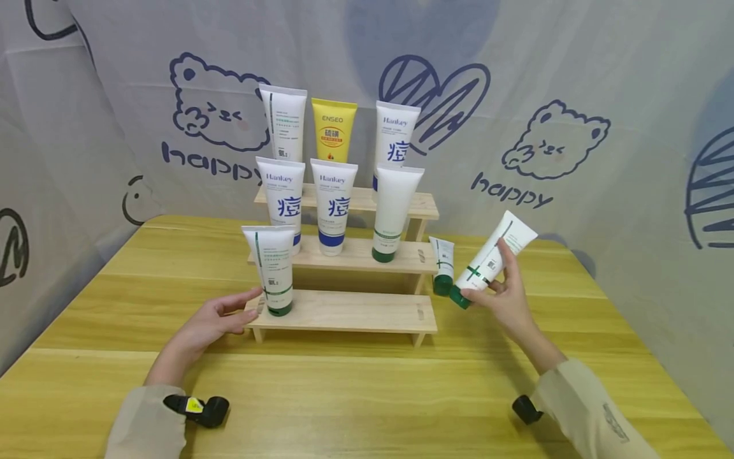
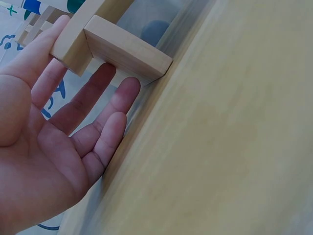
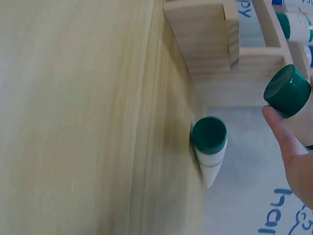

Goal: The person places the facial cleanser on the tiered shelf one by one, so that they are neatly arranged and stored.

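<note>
My right hand (image 1: 504,296) grips a white squeeze tube (image 1: 497,252) with a green cap, tilted with the cap end down and left, in the air right of the wooden stand. In the right wrist view its green cap (image 3: 287,90) shows beside my thumb. My left hand (image 1: 215,322) is at the left end of the stand's lowest shelf (image 1: 350,311), fingers loosely spread; in the left wrist view the thumb touches the shelf's corner (image 2: 73,54). Just beside these fingertips, another white tube with a green cap (image 1: 272,268) stands upright on that shelf.
A smaller green-capped tube (image 1: 443,264) stands on the table (image 1: 367,395) by the stand's right side. The middle shelf (image 1: 358,250) bears white tubes; the top shelf (image 1: 358,197) bears white tubes and a yellow one (image 1: 334,131). A printed cloth (image 1: 447,38) hangs behind.
</note>
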### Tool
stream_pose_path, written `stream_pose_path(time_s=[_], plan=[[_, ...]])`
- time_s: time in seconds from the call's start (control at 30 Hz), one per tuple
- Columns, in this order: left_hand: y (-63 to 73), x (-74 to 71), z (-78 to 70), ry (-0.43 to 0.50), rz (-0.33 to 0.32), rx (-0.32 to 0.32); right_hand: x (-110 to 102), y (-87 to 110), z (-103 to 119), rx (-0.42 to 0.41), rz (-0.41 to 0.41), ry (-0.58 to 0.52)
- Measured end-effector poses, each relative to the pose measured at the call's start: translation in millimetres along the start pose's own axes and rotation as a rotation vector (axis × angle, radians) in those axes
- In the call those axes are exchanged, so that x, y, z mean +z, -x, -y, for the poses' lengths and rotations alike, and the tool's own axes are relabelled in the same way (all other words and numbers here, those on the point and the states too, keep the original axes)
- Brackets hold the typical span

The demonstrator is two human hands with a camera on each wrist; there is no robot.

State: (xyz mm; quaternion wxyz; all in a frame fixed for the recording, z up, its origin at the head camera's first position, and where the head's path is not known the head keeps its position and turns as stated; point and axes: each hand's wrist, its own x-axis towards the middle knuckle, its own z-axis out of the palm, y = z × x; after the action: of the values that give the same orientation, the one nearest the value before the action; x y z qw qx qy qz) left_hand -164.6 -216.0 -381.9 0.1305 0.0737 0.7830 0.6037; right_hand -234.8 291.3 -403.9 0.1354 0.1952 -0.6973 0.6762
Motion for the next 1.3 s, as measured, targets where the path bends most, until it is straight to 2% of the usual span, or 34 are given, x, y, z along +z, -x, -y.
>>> stream_pose_path(time_s=[0.13,0.2,0.3,0.43,0.53,0.7,0.83,1.03,1.3], plan=[[0.3,0.2,-0.5,-0.002,-0.003,-0.004,31.3,10.8,52.6,-0.012,0.025,-0.036],[0.5,0.2,-0.4,-0.001,-0.004,-0.006,46.8,16.1,77.4,-0.012,0.021,-0.02],[0.5,0.0,0.0,-0.001,-0.005,-0.008,58.4,19.9,92.0,-0.023,0.017,-0.035],[0.5,-0.2,0.6,-0.003,-0.006,-0.009,66.8,21.4,95.5,-0.051,0.035,-0.053],[0.4,-0.1,0.7,-0.004,-0.007,-0.008,71.4,22.2,94.1,-0.098,0.081,-0.067],[-0.1,0.2,0.1,-0.008,-0.006,-0.011,81.5,23.9,95.6,-0.15,0.151,-0.035],[-0.2,0.6,-0.5,-0.007,-0.008,-0.013,89.8,23.8,96.8,-0.173,0.17,-0.005],[-0.5,0.7,-0.4,-0.005,-0.006,-0.008,103.3,21.8,100.1,-0.177,0.179,0.023],[0.0,0.9,-0.8,-0.002,-0.005,-0.007,123.7,22.4,103.0,-0.113,0.234,0.07]])
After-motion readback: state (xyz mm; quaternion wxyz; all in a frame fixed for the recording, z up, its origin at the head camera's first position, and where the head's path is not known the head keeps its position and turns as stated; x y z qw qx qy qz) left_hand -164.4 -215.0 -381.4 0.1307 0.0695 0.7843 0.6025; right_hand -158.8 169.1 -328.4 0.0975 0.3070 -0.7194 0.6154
